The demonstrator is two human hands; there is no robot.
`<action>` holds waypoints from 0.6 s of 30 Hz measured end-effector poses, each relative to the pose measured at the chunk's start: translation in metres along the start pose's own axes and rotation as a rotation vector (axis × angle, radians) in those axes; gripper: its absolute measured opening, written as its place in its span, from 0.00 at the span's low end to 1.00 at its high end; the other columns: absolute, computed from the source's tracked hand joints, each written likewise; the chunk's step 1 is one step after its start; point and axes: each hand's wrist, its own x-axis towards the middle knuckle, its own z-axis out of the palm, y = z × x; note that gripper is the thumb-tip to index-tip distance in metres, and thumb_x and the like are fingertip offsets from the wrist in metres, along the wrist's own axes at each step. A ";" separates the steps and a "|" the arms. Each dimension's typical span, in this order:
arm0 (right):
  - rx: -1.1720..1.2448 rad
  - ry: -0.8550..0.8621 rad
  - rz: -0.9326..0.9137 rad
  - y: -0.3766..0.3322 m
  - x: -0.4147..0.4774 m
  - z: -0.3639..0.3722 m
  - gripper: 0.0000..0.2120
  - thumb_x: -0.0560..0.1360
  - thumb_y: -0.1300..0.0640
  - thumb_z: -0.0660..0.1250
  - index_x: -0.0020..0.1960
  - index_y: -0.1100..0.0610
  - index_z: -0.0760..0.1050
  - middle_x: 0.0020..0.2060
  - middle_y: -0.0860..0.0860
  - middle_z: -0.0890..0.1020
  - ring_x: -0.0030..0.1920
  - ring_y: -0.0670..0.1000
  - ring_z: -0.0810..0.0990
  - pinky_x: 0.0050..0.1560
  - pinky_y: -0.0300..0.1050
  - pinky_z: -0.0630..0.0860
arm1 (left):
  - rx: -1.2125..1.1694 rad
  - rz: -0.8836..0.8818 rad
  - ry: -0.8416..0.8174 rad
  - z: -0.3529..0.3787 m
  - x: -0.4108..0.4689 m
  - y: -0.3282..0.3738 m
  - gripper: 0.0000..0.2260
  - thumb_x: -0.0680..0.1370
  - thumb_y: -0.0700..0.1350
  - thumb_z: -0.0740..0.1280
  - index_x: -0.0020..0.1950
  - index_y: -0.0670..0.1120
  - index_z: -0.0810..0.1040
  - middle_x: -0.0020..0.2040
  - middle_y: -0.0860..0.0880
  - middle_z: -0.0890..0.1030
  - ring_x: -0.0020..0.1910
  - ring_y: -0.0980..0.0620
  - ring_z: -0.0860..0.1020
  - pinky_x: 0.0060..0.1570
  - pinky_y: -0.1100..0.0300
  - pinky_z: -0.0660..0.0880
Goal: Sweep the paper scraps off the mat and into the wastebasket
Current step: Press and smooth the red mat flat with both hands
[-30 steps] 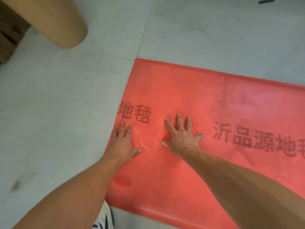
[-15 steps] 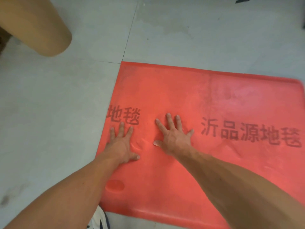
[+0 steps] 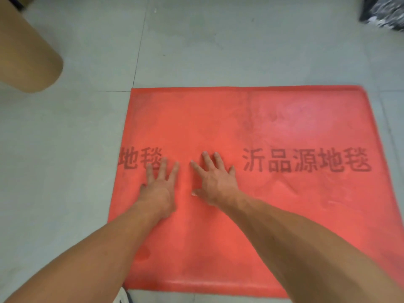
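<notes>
While pressing palms-down on the red mat, holding nothing: left hand and right hand, both flat and empty, fingers spread and aimed at the far edge. Set side by side, close but apart, on the mat's left half, about midway between near and far edges. Left fingertips just touching the end of the short printed word by the left edge; right hand just left of the longer line of characters.

Head view only. No paper scraps to be made out anywhere on the mat, nor on the grey floor around it; only soft dents and ripples in the right half. Judged from that: sweeping either done or not needed here, and the step in hand more like smoothing or checking the surface. No certain wastebasket either. Tan rounded object off the far left corner, on the floor; dark crinkled thing beyond the far right corner. Cannot tell whether either serves as the bin.

Next move, probably: passing the flat palms across the rest of the mat, toward the right edge, pushing any scrap found to an edge, cupping it and carrying it to the bin once located.

Mat lying flat, long axis running left to right; print upright to the wearer, character tops toward the far edge.
</notes>
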 end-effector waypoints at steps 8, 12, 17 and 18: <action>0.005 0.004 -0.025 0.024 -0.016 0.006 0.47 0.73 0.38 0.69 0.81 0.46 0.44 0.81 0.49 0.39 0.80 0.57 0.37 0.73 0.72 0.44 | 0.104 0.076 -0.073 0.000 -0.004 0.042 0.57 0.68 0.64 0.71 0.75 0.48 0.30 0.76 0.43 0.30 0.74 0.46 0.29 0.74 0.44 0.38; -0.043 -0.009 0.054 0.057 -0.038 0.005 0.51 0.70 0.33 0.68 0.80 0.43 0.41 0.80 0.44 0.37 0.79 0.56 0.33 0.63 0.84 0.41 | 0.015 0.026 -0.059 0.006 0.001 0.043 0.59 0.65 0.62 0.74 0.75 0.53 0.29 0.75 0.44 0.28 0.75 0.37 0.34 0.75 0.46 0.39; 0.046 -0.013 0.200 0.119 -0.069 0.001 0.48 0.70 0.32 0.68 0.78 0.35 0.39 0.79 0.40 0.35 0.79 0.54 0.33 0.62 0.85 0.46 | -0.005 0.015 -0.033 0.014 0.008 0.037 0.62 0.63 0.63 0.75 0.75 0.54 0.29 0.75 0.44 0.28 0.76 0.37 0.35 0.75 0.46 0.41; 0.060 -0.012 0.221 0.131 -0.076 0.001 0.48 0.70 0.32 0.68 0.78 0.34 0.39 0.79 0.40 0.35 0.79 0.53 0.33 0.62 0.85 0.46 | -0.005 0.012 -0.028 0.016 0.010 0.036 0.62 0.62 0.64 0.75 0.75 0.54 0.28 0.75 0.44 0.28 0.76 0.38 0.35 0.75 0.46 0.40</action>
